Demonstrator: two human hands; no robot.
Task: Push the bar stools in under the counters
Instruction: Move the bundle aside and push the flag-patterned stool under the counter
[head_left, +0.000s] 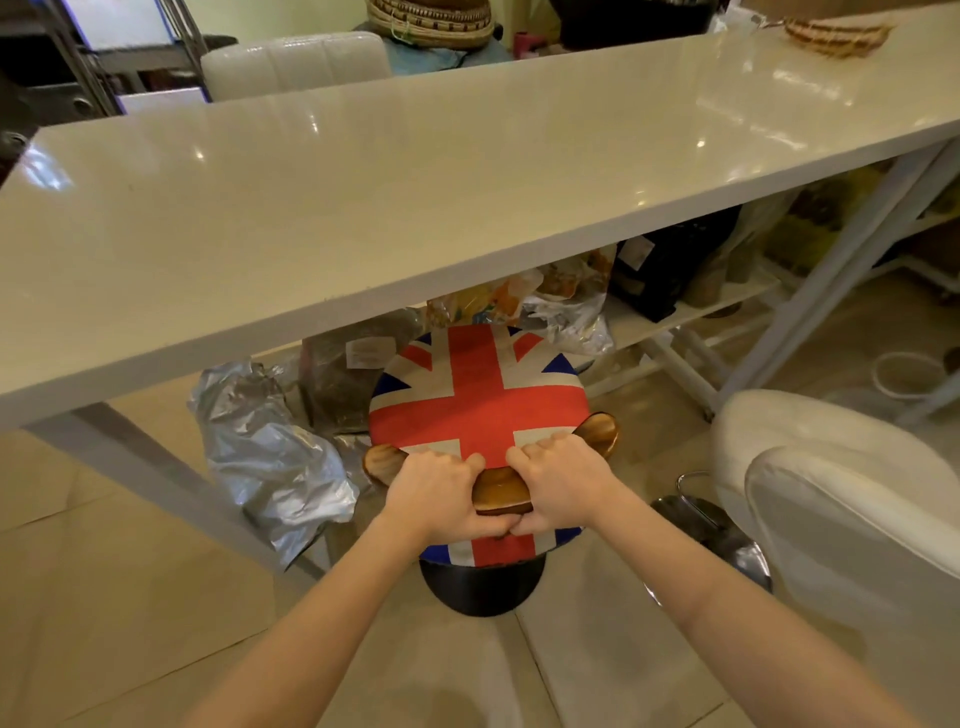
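A bar stool (475, 400) with a round flag-print seat and a curved wooden backrest (501, 491) stands partly under the white counter (363, 208). Its far edge is hidden by the countertop and its black base (480, 584) shows below. My left hand (439, 496) and my right hand (558, 486) both grip the wooden backrest side by side, fingers curled over its top. A second, white padded bar stool (841, 509) stands to the right, outside the counter, with its chrome base (714, 535) on the floor.
Silver foil bags (270, 457) and other packets lie under the counter on the left, beside a white counter leg (171, 483). A low shelf (691, 306) with dark bags sits behind the stool. Another white chair (296, 62) stands beyond the counter, near woven baskets (431, 21).
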